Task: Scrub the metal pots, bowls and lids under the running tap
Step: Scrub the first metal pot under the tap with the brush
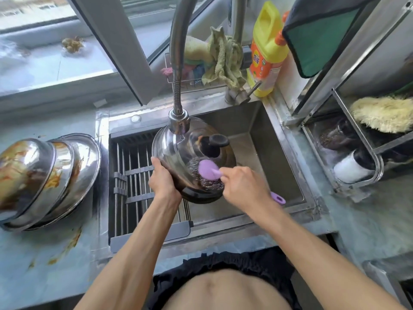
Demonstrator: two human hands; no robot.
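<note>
The left hand (161, 178) grips the near-left rim of the lid (178, 153), holding it tilted over the sink (268, 139), directly beneath the tap head (178, 121). The right hand (242, 186) grasps the purple brush (209, 170), its steel-wool head pressed against the lid's lower face. Soiled metal bowls (44, 177) lie stacked upside down on the worktop (44, 253), left of the sink.

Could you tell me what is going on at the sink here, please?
A person is washing a metal lid over the sink, under the tap head. The left hand grips the lid's rim, while the right hand holds a purple brush with its steel scourer against the lid. Dirty metal bowls wait on the counter.
</note>
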